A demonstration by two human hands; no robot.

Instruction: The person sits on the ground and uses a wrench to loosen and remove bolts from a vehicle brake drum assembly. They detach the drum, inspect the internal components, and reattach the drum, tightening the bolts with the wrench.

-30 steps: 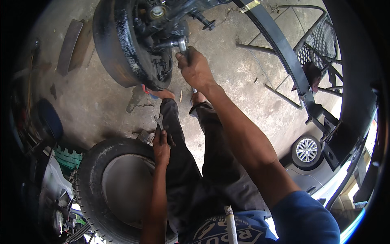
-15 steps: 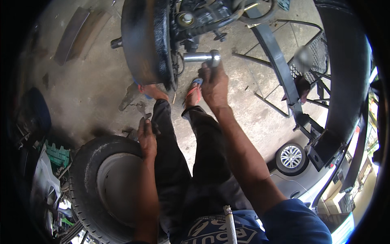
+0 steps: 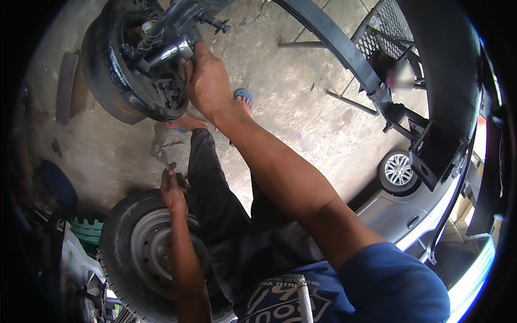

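Note:
At the upper left, my right hand (image 3: pixel 209 78) is closed around the head end of a chrome socket wrench (image 3: pixel 166 54). Its shiny shaft points left into the back of a black brake drum assembly (image 3: pixel 110 62), among rods and bolts; whether it sits on a bolt is hidden. Lower down, my left hand (image 3: pixel 173 195) grips an open-ended wrench (image 3: pixel 162 157), jaw pointing up and away from me. That hand hangs beside my left leg, over a tire on a steel wheel (image 3: pixel 116 237).
A black curved frame beam (image 3: pixel 334 40) crosses the upper right. Beyond it stands a metal rack with mesh (image 3: pixel 385 27). A silver car (image 3: pixel 396 215) is at the right. A green crate (image 3: pixel 87 230) sits at the left, and a curved dark plate (image 3: pixel 65 89) lies on the concrete floor.
The view has shifted, so the drum appears farther left. My right hand has brought the socket wrench closer in to the drum's back. The left hand still holds its wrench.

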